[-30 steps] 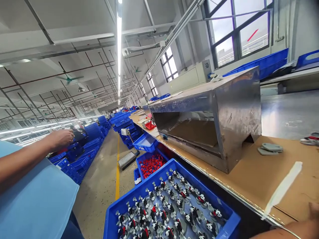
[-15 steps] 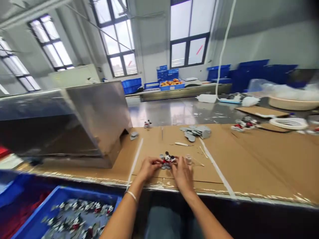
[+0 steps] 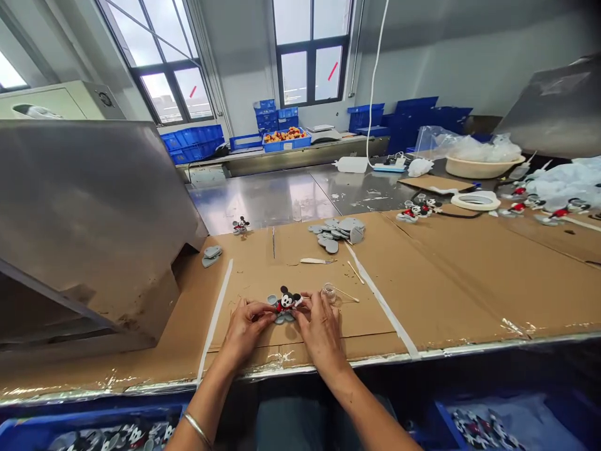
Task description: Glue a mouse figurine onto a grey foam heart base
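Observation:
A small Mickey Mouse figurine [image 3: 287,302] with black ears, a red body and a grey base is upright on the cardboard near the table's front edge. My left hand [image 3: 244,329] pinches it from the left, thumb and fingertips at the base. From the other side, my right hand [image 3: 322,329] has its fingers closed on the figurine's right edge. Just beyond the right fingers stands a small clear jar [image 3: 329,292], with a thin cotton swab [image 3: 348,295] beside it. A white-handled knife [image 3: 315,260] lies farther back.
Grey flat pieces [image 3: 339,232] are heaped behind the knife, with a few more grey pieces [image 3: 211,254] at left. A metal hood [image 3: 94,219] blocks the left side. Other figurines [image 3: 417,209] and a tape roll [image 3: 476,200] are at right. Blue bins [image 3: 94,421] sit below the table edge.
My view has swung to the right, so the scene sits farther left and a bin at lower right has come into view. Both hands stay on the figurine.

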`<state>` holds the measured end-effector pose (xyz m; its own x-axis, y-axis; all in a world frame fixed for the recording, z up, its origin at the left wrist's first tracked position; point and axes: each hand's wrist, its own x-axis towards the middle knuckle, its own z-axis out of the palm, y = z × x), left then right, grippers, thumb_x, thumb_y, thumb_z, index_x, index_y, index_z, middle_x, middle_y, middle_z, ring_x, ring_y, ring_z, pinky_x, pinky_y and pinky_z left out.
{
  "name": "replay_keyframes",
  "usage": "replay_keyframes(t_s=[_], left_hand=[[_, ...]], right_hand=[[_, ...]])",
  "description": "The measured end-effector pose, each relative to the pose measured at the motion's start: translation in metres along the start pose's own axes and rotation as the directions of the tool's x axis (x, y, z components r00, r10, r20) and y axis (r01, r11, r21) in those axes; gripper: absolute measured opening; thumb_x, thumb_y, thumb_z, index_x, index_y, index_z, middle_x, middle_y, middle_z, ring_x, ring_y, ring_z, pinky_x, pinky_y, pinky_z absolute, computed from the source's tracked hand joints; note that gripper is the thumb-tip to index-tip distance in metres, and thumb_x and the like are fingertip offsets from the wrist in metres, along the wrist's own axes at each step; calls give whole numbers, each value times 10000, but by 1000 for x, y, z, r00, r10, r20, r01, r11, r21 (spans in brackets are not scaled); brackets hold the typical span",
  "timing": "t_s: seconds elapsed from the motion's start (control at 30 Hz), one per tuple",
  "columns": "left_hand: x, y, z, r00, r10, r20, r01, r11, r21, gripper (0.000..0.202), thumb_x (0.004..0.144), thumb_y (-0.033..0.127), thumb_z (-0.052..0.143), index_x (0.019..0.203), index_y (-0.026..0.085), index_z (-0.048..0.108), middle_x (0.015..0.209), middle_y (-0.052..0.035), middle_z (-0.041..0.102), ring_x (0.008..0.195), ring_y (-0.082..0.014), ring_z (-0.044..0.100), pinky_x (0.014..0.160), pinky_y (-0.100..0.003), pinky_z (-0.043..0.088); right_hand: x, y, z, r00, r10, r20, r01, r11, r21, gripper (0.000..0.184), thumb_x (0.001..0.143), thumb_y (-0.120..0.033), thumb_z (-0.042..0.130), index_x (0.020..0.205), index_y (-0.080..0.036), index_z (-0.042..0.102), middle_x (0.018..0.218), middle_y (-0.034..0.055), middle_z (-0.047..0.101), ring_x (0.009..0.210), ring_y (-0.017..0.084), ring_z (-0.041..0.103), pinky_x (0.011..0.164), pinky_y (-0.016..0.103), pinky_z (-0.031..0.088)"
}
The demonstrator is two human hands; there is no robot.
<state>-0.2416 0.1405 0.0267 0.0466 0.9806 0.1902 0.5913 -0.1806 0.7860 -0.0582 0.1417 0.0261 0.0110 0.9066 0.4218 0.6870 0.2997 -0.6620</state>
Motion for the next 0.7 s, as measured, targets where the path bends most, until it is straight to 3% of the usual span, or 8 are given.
replay_keyframes(t_s=[0.2, 0.4, 0.57, 0.63, 0.7], left_hand=[[-1, 7, -2, 999, -32, 4, 32, 998, -45, 180, 787, 356, 632, 852, 259, 767, 808, -49, 653, 886, -251, 510, 808, -374, 389], [0, 14, -3, 999, -33, 14, 33, 999, -34, 138, 809, 309, 632, 836, 279, 764, 797, -35, 683, 892, -258, 511, 806, -374, 383], [-4, 23, -1, 999, -41, -9, 42, 997, 67, 122, 825, 197, 670, 865, 268, 760, 810, -12, 721, 881, -237, 551, 810, -362, 416], [-5, 26, 0, 998, -59, -1, 59, 990, 130, 109, 831, 236, 703, 916, 275, 757, 838, 1, 735, 913, -225, 575, 842, -352, 425], [-4, 26, -1, 996, -79, 35, 70, 978, 196, 121, 845, 327, 703, 954, 299, 749, 850, 30, 745, 929, -203, 596, 889, -344, 416]], right_hand=[[-4, 5, -5, 1000, -7, 23, 6, 998, 57, 363, 823, -97, 605, 1157, -201, 507, 1038, 67, 676, 1049, 277, 580, 857, 410, 388], [-2, 8, 0, 1000, -9, -8, 10, 994, 106, 412, 853, -198, 565, 1257, -190, 485, 1046, 84, 674, 1074, 288, 586, 879, 449, 408], [2, 18, 1, 998, -57, -8, 58, 985, 160, 366, 913, -401, 497, 1202, -179, 539, 1049, 136, 643, 918, 283, 644, 778, 429, 475], [4, 27, 0, 998, -58, -35, 62, 987, 146, 416, 917, -538, 486, 1128, -193, 584, 946, 147, 660, 876, 299, 640, 758, 454, 464], [6, 35, 6, 1000, -17, 1, 17, 992, 123, 455, 903, -605, 515, 1102, -205, 604, 964, 184, 645, 887, 316, 623, 738, 482, 444]])
